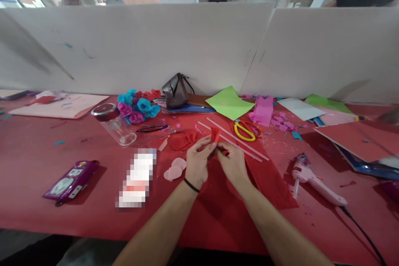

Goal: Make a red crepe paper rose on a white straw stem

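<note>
Pinching red paper (215, 134) — lower part hidden by fingers (209, 146).

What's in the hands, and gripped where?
Both hands pinch one red paper piece. The left hand has it by the lower left edge and the right hand by the bottom; its top sticks up free above the fingertips.

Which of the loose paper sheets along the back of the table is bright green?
The bright green sheet right of the brown pouch; the neighbouring sheets are pink and white.
</note>
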`<state>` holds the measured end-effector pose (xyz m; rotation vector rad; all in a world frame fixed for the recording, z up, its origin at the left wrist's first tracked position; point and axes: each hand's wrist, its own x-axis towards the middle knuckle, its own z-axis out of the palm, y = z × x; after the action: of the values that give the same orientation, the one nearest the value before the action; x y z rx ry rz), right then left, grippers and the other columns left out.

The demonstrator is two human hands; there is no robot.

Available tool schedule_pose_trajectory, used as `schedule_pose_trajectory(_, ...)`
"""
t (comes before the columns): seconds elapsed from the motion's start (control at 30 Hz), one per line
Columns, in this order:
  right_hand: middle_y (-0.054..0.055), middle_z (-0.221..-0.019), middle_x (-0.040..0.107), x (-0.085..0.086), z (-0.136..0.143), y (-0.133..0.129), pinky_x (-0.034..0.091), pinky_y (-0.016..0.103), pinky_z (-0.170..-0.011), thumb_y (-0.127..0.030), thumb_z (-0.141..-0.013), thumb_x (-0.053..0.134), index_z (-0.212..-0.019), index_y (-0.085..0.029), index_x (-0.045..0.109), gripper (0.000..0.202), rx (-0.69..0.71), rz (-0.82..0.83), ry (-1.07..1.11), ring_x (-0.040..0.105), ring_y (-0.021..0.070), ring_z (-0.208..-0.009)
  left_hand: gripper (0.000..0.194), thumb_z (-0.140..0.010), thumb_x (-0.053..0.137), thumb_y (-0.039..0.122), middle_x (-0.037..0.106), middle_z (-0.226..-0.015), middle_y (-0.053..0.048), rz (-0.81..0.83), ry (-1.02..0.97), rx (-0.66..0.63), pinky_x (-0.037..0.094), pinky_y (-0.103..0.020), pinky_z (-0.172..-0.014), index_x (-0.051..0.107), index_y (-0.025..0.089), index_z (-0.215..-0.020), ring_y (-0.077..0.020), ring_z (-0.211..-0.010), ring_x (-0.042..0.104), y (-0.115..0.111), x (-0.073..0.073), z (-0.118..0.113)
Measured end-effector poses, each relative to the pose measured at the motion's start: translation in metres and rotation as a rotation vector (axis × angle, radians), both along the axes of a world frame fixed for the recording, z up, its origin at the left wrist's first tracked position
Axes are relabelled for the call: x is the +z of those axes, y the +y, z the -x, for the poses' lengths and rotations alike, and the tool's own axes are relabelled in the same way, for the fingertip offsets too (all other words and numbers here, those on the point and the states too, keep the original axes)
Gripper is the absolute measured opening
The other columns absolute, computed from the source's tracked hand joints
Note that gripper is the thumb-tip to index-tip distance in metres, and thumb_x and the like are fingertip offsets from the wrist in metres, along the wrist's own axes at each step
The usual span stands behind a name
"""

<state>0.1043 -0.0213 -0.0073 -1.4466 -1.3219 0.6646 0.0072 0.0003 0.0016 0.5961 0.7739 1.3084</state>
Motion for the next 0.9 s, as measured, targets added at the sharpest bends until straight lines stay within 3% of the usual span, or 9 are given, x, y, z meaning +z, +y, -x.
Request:
schedule_pose_trajectory(0.23, 0.004, -0.075, 0.072, 0.002, -0.004, 0.0, 0.048, 0.033, -0.076, -0.033, -0.072, 0.062, -0.08, -0.019, 0.074, 0.02, 0.072, 0.023, 0.24, 0.063, 0.0212, -0.077, 0.034, -0.046, 0.086, 0.025, 0.071, -0.072, -0.005, -0.016, -0.008, -0.176, 0.05, -0.029, -0.074, 0.072, 0.013, -0.074, -0.0138, -0.069, 0.063, -0.001, 0.01, 0.011)
schedule_pose_trajectory(0.37, 0.004, -0.08, 0.074, 0.006, -0.005, 0.0, 0.048, 0.035, -0.081, -0.034, -0.069, 0.068, -0.082, -0.02, 0.075, 0.02, 0.155, 0.053, 0.331, 0.065, 0.0212, -0.081, 0.029, -0.051, 0.085, 0.029, 0.07, -0.07, -0.004, -0.027, -0.008, -0.165, 0.049, -0.025, -0.067, 0.072, 0.014, -0.072, -0.012, -0.066, 0.062, 0.003, 0.011, 0.016)
schedule_pose_trajectory(0.53, 0.003, -0.073, 0.072, 0.007, -0.005, 0.001, 0.047, 0.033, -0.074, -0.031, -0.066, 0.069, -0.076, -0.02, 0.076, 0.016, 0.209, 0.088, 0.315, 0.063, 0.0191, -0.071, 0.025, -0.048, 0.086, 0.022, 0.066, -0.062, -0.002, -0.006, 0.009, -0.164, 0.046, -0.021, -0.06, 0.071, 0.013, -0.066, -0.0083, -0.059, 0.057, 0.007, 0.008, 0.017)
schedule_pose_trajectory(0.73, 0.002, -0.074, 0.073, 0.007, -0.009, 0.003, 0.046, 0.034, -0.079, -0.033, -0.065, 0.068, -0.074, -0.021, 0.076, 0.017, 0.285, 0.132, 0.335, 0.063, 0.0186, -0.073, 0.024, -0.05, 0.085, 0.023, 0.066, -0.063, -0.001, -0.046, 0.056, -0.22, 0.046, -0.021, -0.061, 0.071, 0.013, -0.067, -0.0082, -0.06, 0.057, 0.008, 0.012, 0.021)
schedule_pose_trajectory(0.9, 0.002, -0.065, 0.069, 0.008, -0.013, 0.003, 0.045, 0.031, -0.072, -0.034, -0.066, 0.066, -0.071, -0.019, 0.076, 0.018, 0.326, 0.168, 0.282, 0.059, 0.016, -0.065, 0.025, -0.05, 0.085, 0.025, 0.063, -0.062, 0.0, -0.113, 0.112, -0.234, 0.046, -0.022, -0.062, 0.07, 0.012, -0.064, -0.0076, -0.06, 0.054, 0.009, 0.012, 0.024)
